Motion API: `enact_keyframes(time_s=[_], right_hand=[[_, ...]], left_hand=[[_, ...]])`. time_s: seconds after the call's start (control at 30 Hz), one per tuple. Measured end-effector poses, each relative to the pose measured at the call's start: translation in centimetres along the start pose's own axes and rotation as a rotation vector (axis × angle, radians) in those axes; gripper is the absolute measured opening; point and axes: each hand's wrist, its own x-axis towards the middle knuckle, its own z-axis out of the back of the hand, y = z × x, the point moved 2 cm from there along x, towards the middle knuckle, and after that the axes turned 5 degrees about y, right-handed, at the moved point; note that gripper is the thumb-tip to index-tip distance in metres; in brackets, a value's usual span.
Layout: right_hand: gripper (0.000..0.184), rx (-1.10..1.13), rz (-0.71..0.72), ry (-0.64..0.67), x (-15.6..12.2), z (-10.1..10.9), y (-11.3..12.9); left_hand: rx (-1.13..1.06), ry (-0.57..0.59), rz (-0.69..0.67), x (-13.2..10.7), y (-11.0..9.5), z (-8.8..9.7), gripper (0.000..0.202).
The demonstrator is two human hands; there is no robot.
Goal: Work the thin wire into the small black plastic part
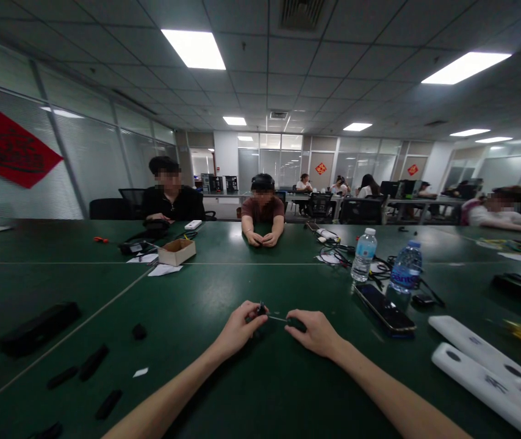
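My left hand [241, 327] rests on the green table [251, 390] with its fingers pinched on a small black part [261, 308]. My right hand [316, 332] lies just to the right of it, its fingers closed round the dark handle of a thin screwdriver [288, 321]. The metal shaft runs left from that handle to the small black part. Both forearms reach in from the bottom edge.
Several black parts [93, 361] and a black case [36, 329] lie at the left. A phone [385, 308], two water bottles [363, 254], cables and two white cases [482, 352] sit at the right. A cardboard box [177, 250] stands farther back. People sit across the table.
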Motion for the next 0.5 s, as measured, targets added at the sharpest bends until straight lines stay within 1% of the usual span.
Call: enact_keyframes(time_s=[0.23,0.33,0.5], right_hand=[[0.023,-0.017,0.029,-0.028,-0.07,0.14,0.25],[0.025,-0.003,0.031,-0.028,0.0,0.0,0.24],[0.026,0.038,0.014,-0.065,0.19,-0.11,0.01]], left_hand=[[-0.089,0.086,0.018,0.23,-0.16,-0.17,0.038],[-0.118,0.091,0.025,0.31,-0.16,-0.16,0.039],[-0.088,0.089,0.044,0.45,0.62,-0.16,0.039]])
